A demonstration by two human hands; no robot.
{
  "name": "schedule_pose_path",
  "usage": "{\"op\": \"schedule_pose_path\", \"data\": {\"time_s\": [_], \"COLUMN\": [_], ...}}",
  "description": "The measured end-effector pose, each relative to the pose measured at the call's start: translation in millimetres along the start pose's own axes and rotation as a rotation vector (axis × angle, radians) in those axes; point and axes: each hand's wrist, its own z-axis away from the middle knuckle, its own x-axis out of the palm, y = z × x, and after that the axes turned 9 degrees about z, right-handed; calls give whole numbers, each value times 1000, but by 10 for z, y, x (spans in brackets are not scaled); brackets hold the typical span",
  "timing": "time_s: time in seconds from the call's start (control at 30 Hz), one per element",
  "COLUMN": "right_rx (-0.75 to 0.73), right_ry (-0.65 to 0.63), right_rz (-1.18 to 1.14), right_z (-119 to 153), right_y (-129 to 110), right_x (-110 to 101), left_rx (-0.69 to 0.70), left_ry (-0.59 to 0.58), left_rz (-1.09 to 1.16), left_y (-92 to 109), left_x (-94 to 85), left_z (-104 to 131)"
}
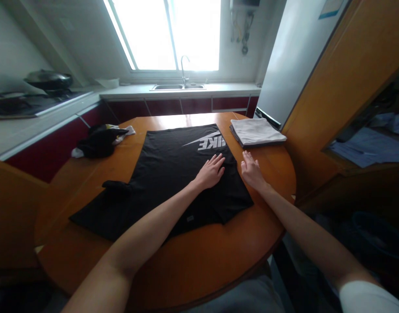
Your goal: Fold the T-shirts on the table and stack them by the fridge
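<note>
just past the right hand (251, 169), a stack of folded cloth (260, 130), pale grey on top with a darker layer under it, takes up the far corner of the wooden table (212, 252). well to the left of both hands, a crumpled bundle (97, 143) of black, white and a little yellow fabric lies near the table's edge. beyond the hands, across the table, runs a white counter (232, 89) over dark red cabinets, with a sink (167, 87) and a curved faucet (184, 69) under a bright window (147, 34). far off to the left is a stove (17, 104) with a covered pan (48, 80); to the right of the hands stand a pale refrigerator (284, 65) and an orange-brown wooden unit holding papers (365, 145).

the black shirt (167, 169) lies spread on the table, under the left hand (211, 171) and to the left of the right hand. it looks mostly smooth, with a bunched lump to the left of the left forearm, which crosses over it and hides part of the cloth. grey upside-down lettering and a swoosh sit just beyond the left fingertips, reaching the shirt's right edge. a small light label shows nearer the wearer.

the left hand is flat, palm down, fingers a little spread; the right hand is straight-fingered, its fingers close together, grasping nothing. whether it touches the table i cannot tell.
</note>
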Motion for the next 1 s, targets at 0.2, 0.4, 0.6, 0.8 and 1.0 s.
{"op": "schedule_pose_path", "data": {"time_s": [0.2,0.4,0.6,0.8,1.0], "right_rx": [-245,-327,-183,-174,-195], "right_ry": [-91,-260,-132,-85,18], "right_rz": [-20,117,-35,-121,-229], "right_z": [106,188,86,67,52], "right_y": [-132,-205,-118,-76,-38], "right_x": [45,105,46,63,52], "left_rx": [6,19,188,44,93], "left_ry": [171,317,-220,-511,-304], "left_rz": [141,216,103,-67,-62], "left_y": [-4,47,19,-89,120], "left_x": [1,-76,-414,-644,-1038], "left_z": [-39,-62,-39,40,87]}}
